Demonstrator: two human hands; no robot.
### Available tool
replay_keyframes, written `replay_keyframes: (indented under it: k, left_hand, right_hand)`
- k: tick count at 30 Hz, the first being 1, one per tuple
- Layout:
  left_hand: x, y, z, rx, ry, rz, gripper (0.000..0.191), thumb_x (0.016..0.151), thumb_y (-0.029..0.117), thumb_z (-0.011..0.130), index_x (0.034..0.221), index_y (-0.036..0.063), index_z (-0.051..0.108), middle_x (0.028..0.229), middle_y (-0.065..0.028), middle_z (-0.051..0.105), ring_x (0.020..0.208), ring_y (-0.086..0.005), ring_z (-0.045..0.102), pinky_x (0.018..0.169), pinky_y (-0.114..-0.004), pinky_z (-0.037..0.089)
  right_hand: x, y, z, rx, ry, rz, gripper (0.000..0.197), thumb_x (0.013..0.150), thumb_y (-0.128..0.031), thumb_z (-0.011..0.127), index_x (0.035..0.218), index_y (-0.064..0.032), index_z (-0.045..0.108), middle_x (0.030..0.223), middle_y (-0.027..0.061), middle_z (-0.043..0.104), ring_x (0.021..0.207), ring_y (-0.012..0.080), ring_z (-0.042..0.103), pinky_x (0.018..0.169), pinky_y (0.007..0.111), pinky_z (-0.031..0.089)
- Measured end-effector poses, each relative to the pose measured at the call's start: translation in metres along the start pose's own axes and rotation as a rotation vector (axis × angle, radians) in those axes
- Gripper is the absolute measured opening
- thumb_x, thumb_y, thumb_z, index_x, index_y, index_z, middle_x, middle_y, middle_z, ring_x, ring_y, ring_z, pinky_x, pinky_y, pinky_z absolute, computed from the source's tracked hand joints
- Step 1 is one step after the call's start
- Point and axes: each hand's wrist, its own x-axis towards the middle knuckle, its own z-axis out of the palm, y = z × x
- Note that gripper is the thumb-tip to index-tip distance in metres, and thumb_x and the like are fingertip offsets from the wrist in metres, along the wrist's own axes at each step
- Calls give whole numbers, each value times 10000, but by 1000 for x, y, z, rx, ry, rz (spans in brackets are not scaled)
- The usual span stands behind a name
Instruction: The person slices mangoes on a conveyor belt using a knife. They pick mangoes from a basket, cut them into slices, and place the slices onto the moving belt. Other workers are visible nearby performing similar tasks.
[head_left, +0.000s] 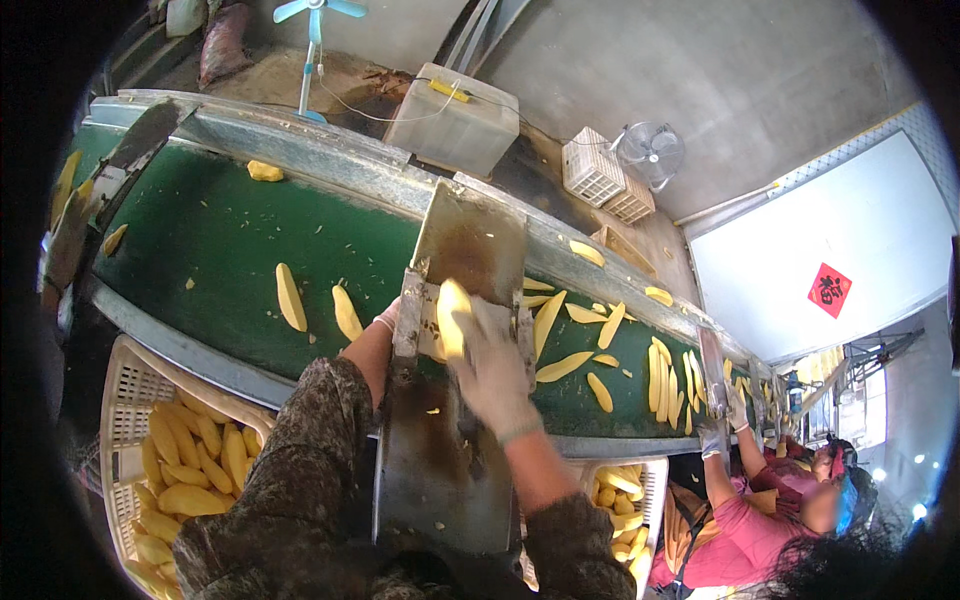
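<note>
My right hand (491, 375), in a pale work glove, grips a peeled yellow tuber (452, 319), perhaps a sweet potato. The tuber lies lengthwise over the opening of a metal slicing board (472, 232), which spans a green conveyor belt (225, 225). My left hand (388, 313), also gloved, reaches to the board's left edge. Most of it is hidden behind the board, so its fingers and anything in them cannot be seen. Left of it on the belt lie two long yellow pieces, one of them a slice (290, 298). Several cut slices (562, 367) are scattered right of the board.
Plastic crates of peeled tubers stand at my left (120, 450) and right (656, 510). A co-worker (757, 532) in pink works farther along the belt, gloved hands at another board (712, 367). Beyond the belt's metal rail (300, 150) are a plastic bin (457, 120) and fans (651, 154).
</note>
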Motion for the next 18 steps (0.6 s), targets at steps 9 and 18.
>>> replay_keyframes:
  k: [9, 18]
  left_hand:
    - [-35, 2, 15, 90, -21, -33, 420, 1077, 355, 587, 1382, 77, 667, 1259, -138, 754, 1099, -328, 723, 1003, -508, 568]
    - [-26, 2, 20, 87, -38, -46, 418, 1075, 366, 581, 1353, 68, 677, 1272, -157, 751, 1113, -350, 720, 1020, -532, 561]
  right_hand:
    - [-68, -50, 7, -110, 192, 116, 528, 974, -175, 641, 1460, 4, 539, 1480, 253, 536, 1386, 519, 498, 1203, 595, 388]
    - [65, -1, 40, -297, 79, 191, 572, 1004, -293, 660, 1531, -133, 511, 1518, 165, 580, 1345, 384, 585, 1112, 544, 468]
